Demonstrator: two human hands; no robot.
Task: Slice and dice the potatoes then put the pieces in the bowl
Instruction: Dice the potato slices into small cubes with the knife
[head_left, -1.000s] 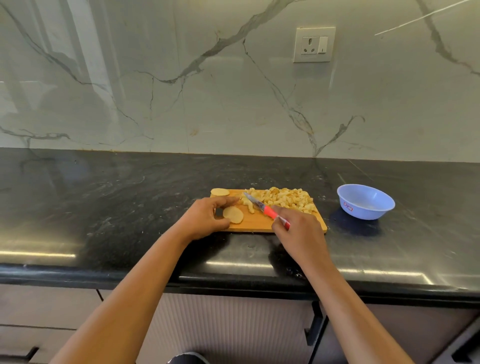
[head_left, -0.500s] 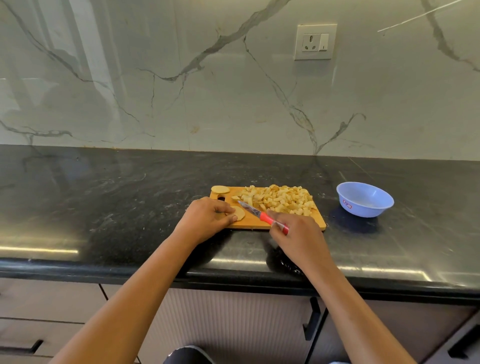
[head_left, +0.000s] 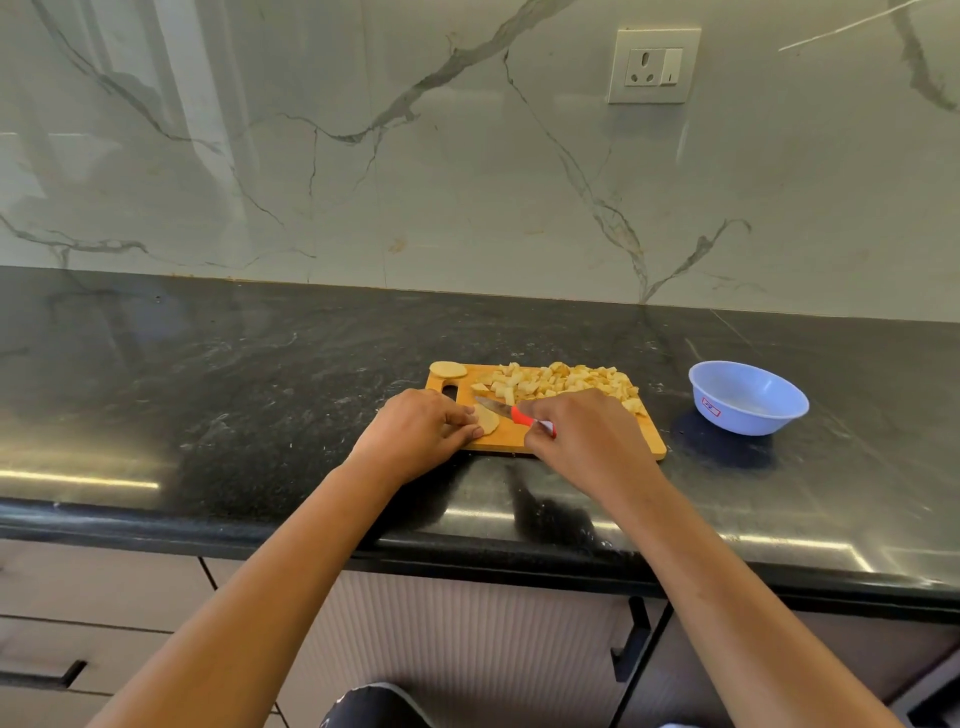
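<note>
A wooden cutting board (head_left: 647, 440) lies on the black counter. A pile of diced potato (head_left: 561, 381) covers its far right part. One round potato slice (head_left: 448, 369) rests on the board's far left corner. My left hand (head_left: 421, 431) pins another flat potato slice (head_left: 488, 418) to the board's near left. My right hand (head_left: 587, 439) grips a red-handled knife (head_left: 519, 414), its blade lying across that slice. An empty light blue bowl (head_left: 748, 397) stands to the right of the board.
The black stone counter (head_left: 208, 395) stretches left and right of the board. A marble backsplash with a wall socket (head_left: 653, 66) rises behind. Drawers and cabinet fronts (head_left: 104, 613) sit below the counter's front edge.
My left hand set the slice flat on the board and pressed it down. The knife blade moved left and down onto the slice, away from the diced pile.
</note>
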